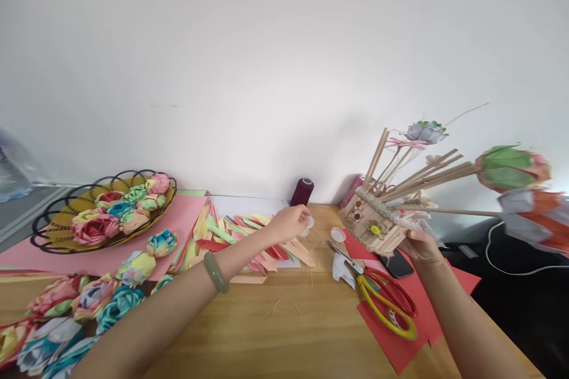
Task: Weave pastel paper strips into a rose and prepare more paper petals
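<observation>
My right hand (421, 247) grips a small wooden flower box (376, 222) from beneath its right side, tilting it above the table. Sticks and paper flowers stand out of the box, among them a grey-purple flower (425, 132) and a big green and pink flower (511, 167). Further left, my left hand (291, 225) has its fingertips pinched at a small white round thing (307, 226), too small to name surely. Thin beige string (312, 254) trails on the table below it. Large scissors (377, 296) with red and yellow handles lie under the box.
A woven basket (57, 225) of paper flowers stands at the left, with more paper flowers (120, 308) before it. Coloured paper strips (249, 237) lie mid-table. A maroon thread cone (302, 191) stands by the wall. Red paper (386, 337) and a dark phone (401, 266) lie right.
</observation>
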`<action>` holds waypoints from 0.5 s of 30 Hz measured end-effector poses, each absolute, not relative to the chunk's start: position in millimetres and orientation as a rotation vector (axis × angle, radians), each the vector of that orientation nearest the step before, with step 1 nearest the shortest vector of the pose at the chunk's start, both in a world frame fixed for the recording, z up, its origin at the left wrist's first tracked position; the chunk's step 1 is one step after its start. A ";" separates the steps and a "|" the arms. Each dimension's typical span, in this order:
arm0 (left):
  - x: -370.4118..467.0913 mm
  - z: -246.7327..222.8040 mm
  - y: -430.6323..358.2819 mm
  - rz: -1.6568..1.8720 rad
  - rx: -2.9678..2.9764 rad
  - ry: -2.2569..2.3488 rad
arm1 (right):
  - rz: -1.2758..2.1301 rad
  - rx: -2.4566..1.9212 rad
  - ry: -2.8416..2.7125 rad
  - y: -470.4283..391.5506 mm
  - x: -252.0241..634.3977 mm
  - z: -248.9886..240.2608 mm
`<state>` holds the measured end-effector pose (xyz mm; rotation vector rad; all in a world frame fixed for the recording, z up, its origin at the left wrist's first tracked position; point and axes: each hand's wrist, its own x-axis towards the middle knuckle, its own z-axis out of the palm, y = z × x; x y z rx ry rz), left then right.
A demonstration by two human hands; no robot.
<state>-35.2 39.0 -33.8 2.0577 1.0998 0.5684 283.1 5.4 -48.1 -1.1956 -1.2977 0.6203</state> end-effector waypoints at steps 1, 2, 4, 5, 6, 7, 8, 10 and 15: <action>-33.9 -34.7 40.3 0.571 2.071 1.104 | 0.668 -1.179 -1.292 6.3 278.4 -47.5; -32.6 -35.4 41.5 0.573 2.087 1.108 | 0.717 -1.161 -1.289 7.1 273.7 -47.2; -29.8 -36.2 43.3 0.580 2.120 1.119 | 0.797 -1.133 -1.283 8.6 264.5 -46.6; -28.4 -36.5 43.8 0.583 2.138 1.128 | 0.825 -1.122 -1.279 9.5 259.8 -46.3; -27.1 -36.9 44.1 0.589 2.156 1.142 | 0.847 -1.113 -1.277 10.4 255.1 -45.9; -26.0 -37.2 44.2 0.598 2.176 1.162 | 0.863 -1.104 -1.276 11.6 250.2 -45.3; -24.9 -37.6 44.1 0.608 2.196 1.188 | 0.874 -1.095 -1.276 13.1 245.1 -44.8; -23.2 -38.4 44.1 0.632 2.234 1.251 | 0.880 -1.080 -1.279 16.8 234.3 -44.0; -22.0 -38.3 47.3 0.691 2.292 1.380 | 0.800 -1.063 -1.273 26.5 205.3 -50.2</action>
